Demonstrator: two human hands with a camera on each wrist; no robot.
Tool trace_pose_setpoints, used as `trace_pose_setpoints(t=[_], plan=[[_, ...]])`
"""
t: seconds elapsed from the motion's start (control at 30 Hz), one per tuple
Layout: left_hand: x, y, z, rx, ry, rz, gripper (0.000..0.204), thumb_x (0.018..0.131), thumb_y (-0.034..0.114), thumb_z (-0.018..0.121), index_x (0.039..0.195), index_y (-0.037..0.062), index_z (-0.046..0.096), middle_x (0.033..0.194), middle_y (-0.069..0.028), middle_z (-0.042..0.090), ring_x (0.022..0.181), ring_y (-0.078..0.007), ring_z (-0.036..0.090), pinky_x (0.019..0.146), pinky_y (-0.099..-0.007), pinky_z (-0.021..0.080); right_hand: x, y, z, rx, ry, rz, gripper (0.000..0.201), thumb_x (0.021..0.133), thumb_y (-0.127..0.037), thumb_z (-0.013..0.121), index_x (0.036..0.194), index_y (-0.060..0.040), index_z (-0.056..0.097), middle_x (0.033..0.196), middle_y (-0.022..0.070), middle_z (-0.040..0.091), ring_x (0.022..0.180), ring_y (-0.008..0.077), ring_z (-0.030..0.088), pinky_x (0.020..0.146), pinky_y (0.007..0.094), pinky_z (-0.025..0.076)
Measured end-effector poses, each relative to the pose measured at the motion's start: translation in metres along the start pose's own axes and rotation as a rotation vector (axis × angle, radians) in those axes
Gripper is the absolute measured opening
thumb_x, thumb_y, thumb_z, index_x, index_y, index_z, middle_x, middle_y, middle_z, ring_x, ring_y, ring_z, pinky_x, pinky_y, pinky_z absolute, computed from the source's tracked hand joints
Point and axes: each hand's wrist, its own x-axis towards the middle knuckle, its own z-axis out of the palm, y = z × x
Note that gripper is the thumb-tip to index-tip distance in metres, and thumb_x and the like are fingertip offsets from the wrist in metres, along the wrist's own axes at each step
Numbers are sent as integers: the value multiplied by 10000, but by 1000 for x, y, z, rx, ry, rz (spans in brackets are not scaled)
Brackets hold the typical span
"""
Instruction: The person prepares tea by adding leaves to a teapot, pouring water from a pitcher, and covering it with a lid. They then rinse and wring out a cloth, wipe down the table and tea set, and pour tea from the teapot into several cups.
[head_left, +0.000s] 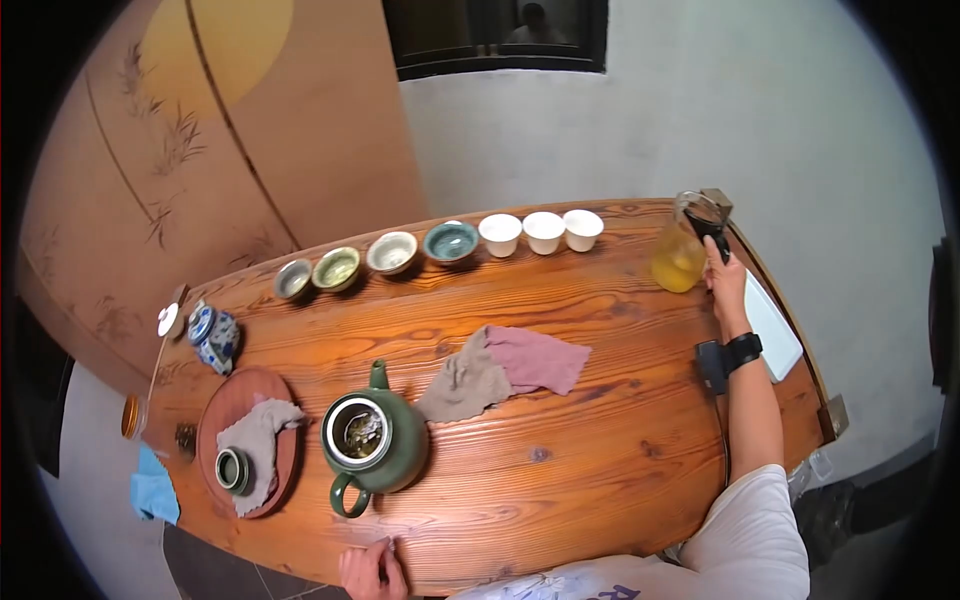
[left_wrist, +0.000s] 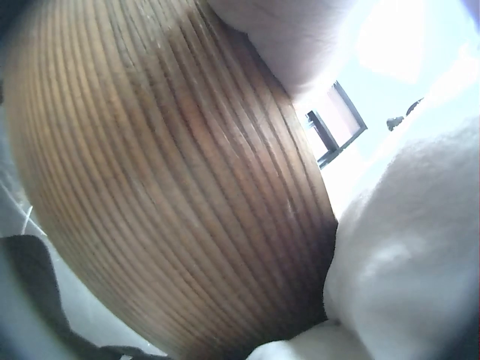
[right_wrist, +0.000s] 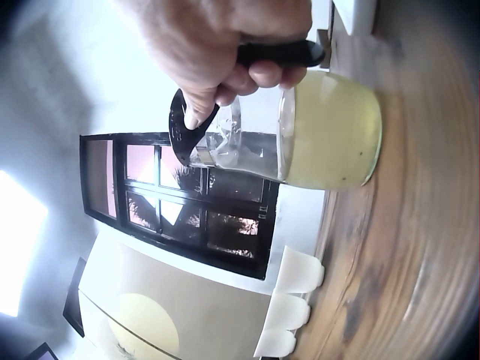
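Note:
At the far right of the table, my right hand [head_left: 727, 285] grips the black handle [right_wrist: 281, 52] of a glass pitcher [head_left: 680, 255]. Pale yellow liquid fills its lower part, and a black lid tops it. In the right wrist view the pitcher's base is close by the wooden tabletop, with the thumb over the lid. My left hand [head_left: 372, 572] rests at the table's near edge, fingers loosely curled and holding nothing. Nearest to it stands a green teapot [head_left: 400, 440], lidless, with wet leaves in its metal strainer.
Three white cups [head_left: 543, 232] and several small bowls [head_left: 392, 252] line the back edge. Left are a blue-and-white teapot [head_left: 212, 338] and a round tray [head_left: 215, 400] bearing a cloth and a green lid [head_left: 232, 470]. Two cloths [head_left: 535, 360] lie mid-table; a white tray [head_left: 775, 330] lies right.

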Motion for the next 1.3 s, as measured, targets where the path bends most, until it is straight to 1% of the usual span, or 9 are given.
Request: trace_pose_setpoints(t=[0.27, 0.47, 0.6, 0.7, 0.73, 0.8, 1.03, 1.13, 1.3], plan=[[-1, -7, 0, -40, -14, -40, 149, 656, -54, 593, 779, 30, 585, 574, -78, 472, 512, -232, 443, 503, -321, 331, 43, 32, -8, 19, 69, -5, 322, 779, -371, 644, 688, -90, 514, 504, -54, 398, 409, 34, 335, 379, 198, 247], [-1, -11, -1, -69, 25, -10, 186, 630, -25, 648, 801, 31, 600, 580, -63, 456, 529, -222, 462, 523, -317, 361, 67, 52, -21, -100, 13, 80, 402, 776, -457, 609, 595, -142, 437, 497, -66, 365, 399, 39, 334, 370, 208, 244], [2, -14, -16, -164, -33, -98, 174, 651, -5, 641, 820, 20, 607, 599, -82, 505, 529, -226, 488, 519, -315, 388, 79, 73, -45, -60, -192, 9, 253, 810, -382, 595, 751, -140, 555, 563, -106, 364, 452, 23, 278, 422, 212, 177], [9, -23, -46, -91, 112, -283, 167, 689, 8, 607, 856, 14, 617, 672, -117, 576, 584, -239, 567, 543, -307, 452, 83, 82, -67, -194, -33, 57, 536, 767, -422, 621, 1118, -36, 500, 832, 0, 521, 669, 58, 436, 580, 187, 318], [13, -34, -55, -56, 241, -265, 168, 698, -8, 599, 864, 16, 614, 693, -120, 583, 584, -231, 565, 546, -294, 450, 81, 77, -69, -195, -39, 55, 536, 767, -422, 621, 1118, -36, 500, 832, 0, 521, 669, 58, 436, 580, 187, 318], [29, -54, -72, 8, 314, -288, 183, 712, -41, 583, 891, -6, 584, 726, -122, 557, 605, -219, 556, 562, -284, 447, 62, 51, -73, -322, -124, 112, 604, 779, -389, 618, 1236, -50, 416, 1113, 78, 509, 953, 118, 469, 801, 216, 355], [71, -121, -84, 568, -50, -173, 504, 633, 24, 655, 1103, 60, 473, 983, -113, 464, 875, -281, 479, 687, -360, 446, 57, 61, -76, -407, -168, -113, 525, 819, -301, 587, 1241, -46, 406, 1156, 146, 493, 1049, 197, 466, 898, 306, 355], [74, -137, -79, 632, -135, -161, 400, 618, 38, 659, 982, 55, 492, 917, -99, 467, 833, -272, 489, 669, -357, 455, 35, 34, -76, -437, -183, -85, 533, 819, -299, 585, 1248, -48, 394, 1177, 156, 477, 1083, 219, 453, 917, 319, 346], [82, -152, -72, 767, -247, -105, 273, 611, 2, 617, 846, 63, 493, 782, -86, 471, 737, -259, 505, 614, -348, 463, 6, 2, -65, -544, -109, -348, 488, 841, -244, 552, 1259, -62, 378, 1179, 157, 469, 1129, 256, 430, 947, 346, 324]])
